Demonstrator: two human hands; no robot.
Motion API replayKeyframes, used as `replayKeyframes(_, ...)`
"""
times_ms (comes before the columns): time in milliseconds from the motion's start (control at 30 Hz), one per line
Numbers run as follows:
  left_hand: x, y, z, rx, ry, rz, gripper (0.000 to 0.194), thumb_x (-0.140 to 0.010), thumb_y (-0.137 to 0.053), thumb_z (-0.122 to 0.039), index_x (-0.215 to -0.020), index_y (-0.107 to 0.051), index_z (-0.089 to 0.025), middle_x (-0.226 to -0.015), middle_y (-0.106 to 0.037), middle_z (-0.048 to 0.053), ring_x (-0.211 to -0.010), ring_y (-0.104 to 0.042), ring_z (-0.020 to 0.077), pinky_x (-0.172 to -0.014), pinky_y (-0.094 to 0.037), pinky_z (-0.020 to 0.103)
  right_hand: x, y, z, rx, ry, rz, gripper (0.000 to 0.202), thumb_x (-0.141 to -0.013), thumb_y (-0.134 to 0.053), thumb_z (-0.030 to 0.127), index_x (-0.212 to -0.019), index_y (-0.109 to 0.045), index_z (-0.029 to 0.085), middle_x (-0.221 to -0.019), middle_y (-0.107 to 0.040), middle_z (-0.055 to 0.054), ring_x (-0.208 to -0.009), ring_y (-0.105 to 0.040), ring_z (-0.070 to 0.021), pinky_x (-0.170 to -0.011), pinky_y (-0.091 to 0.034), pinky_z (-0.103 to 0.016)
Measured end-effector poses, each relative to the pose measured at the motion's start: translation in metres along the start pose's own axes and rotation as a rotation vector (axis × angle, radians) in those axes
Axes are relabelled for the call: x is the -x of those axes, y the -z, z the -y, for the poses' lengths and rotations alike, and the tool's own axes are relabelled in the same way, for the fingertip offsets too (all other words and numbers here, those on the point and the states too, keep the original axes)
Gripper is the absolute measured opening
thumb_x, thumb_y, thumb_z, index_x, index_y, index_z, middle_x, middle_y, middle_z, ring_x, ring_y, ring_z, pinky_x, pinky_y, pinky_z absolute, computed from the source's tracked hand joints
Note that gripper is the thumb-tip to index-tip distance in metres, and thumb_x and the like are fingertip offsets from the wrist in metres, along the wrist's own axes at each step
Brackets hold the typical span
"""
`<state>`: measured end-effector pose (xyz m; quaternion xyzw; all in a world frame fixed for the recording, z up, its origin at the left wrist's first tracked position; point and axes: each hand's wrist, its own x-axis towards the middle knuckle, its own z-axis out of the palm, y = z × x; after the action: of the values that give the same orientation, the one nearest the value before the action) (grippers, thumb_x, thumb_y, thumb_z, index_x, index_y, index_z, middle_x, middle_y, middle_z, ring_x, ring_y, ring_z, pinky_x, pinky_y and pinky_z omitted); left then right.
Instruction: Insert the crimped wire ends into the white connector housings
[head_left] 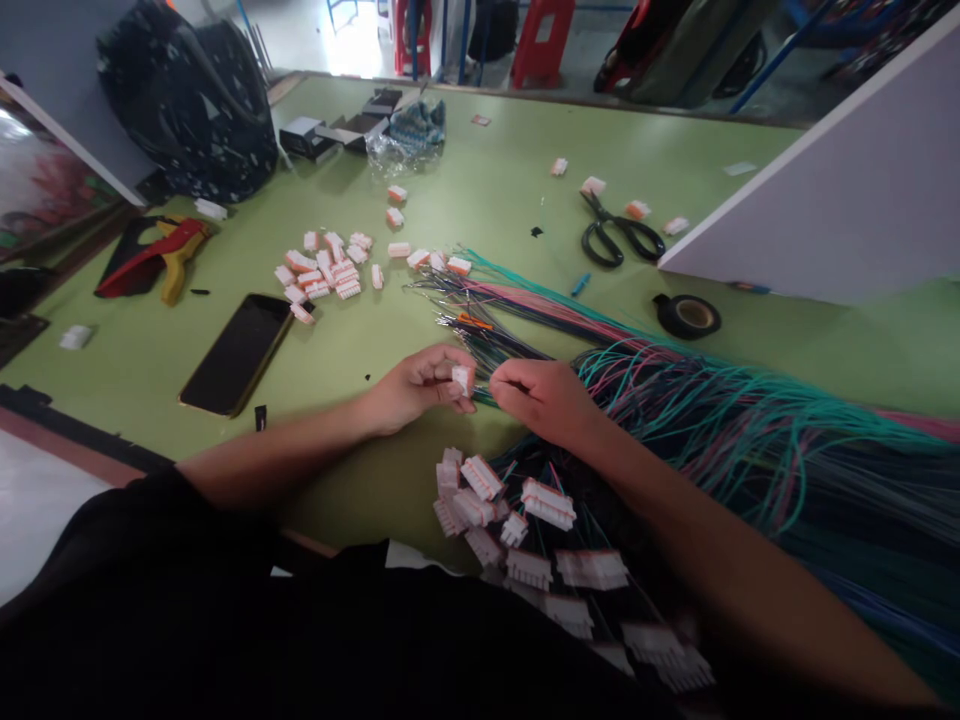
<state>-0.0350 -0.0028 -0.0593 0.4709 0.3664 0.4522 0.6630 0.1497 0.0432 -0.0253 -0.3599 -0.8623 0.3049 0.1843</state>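
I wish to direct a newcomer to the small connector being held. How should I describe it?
On the green table, find the dark phone. Right of it in the picture, the left hand holds a small white-and-orange connector. Similar connectors lie piled beyond the phone; this is the only one seen in a hand.

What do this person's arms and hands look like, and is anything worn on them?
The left hand and right hand are ungloved, with no watch or bracelet visible. The left arm is bare below a plain black sleeve; the right arm is bare as far as it shows.
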Motion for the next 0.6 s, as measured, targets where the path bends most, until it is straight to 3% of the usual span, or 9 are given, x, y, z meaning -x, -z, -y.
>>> replayKeyframes(367,0.0013,-0.0046,0.0008,-0.041,-0.023,-0.021,0.033,-0.07,-0.071,-0.035,-0.085,-0.05,-0.015,-0.068,-0.062,-0.002,-0.061,-0.065,0.0118,-0.061,-0.051,0.024,-0.001,-0.0033,0.0025,0.023,0.001,-0.012,0.012,-0.068,-0.045,0.016,-0.058,-0.051,0.019,-0.055,-0.053,0.001,-0.053,-0.043,-0.0096,-0.055,-0.033,-0.022)
replayKeyframes(600,0.0037,-0.0097,-0.0035,-0.128,-0.039,-0.021,0.027,-0.073,-0.069,-0.029,-0.085,-0.051,-0.014,-0.069,-0.062,-0.002,-0.06,-0.064,0.0112,-0.059,-0.05,0.024,-0.0021,-0.007,0.0013,-0.017,0.033,0.01,0.013,-0.07,-0.045,0.018,-0.058,-0.051,0.019,-0.052,-0.049,0.003,-0.052,-0.041,-0.0087,-0.055,-0.031,-0.021)
